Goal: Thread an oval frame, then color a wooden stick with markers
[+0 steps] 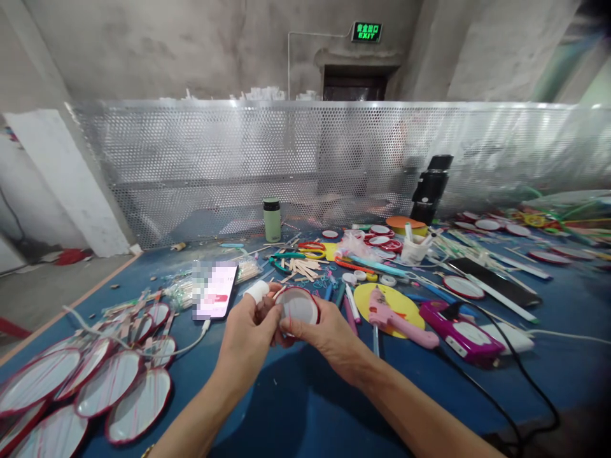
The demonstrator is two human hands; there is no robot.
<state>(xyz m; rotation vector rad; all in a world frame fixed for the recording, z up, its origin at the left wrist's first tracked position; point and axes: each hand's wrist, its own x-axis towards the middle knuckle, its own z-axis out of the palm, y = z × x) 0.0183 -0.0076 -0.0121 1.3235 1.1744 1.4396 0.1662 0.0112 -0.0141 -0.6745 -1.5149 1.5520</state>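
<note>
Both my hands meet over the blue table (pixel 296 394) on a small round white disc with a red rim (pixel 298 305). My left hand (pixel 251 331) pinches its left edge, and a white bandage wraps the raised forefinger. My right hand (pixel 324 334) grips the disc from the right and below, fingers curled round the rim. A phone (pixel 216 291) with a lit pink screen lies just left of my hands. A pink glue gun (pixel 398 318) rests on a yellow disc (pixel 405 304) to the right.
Several finished red-rimmed ovals (pixel 109 381) lie at the front left. Wooden sticks (pixel 303 267), scissors (pixel 291 257), markers, a green flask (pixel 272 219) and a white cup (pixel 414 248) crowd the middle. A perforated metal screen (pixel 305 159) backs the table. Cables (pixel 515 375) run right.
</note>
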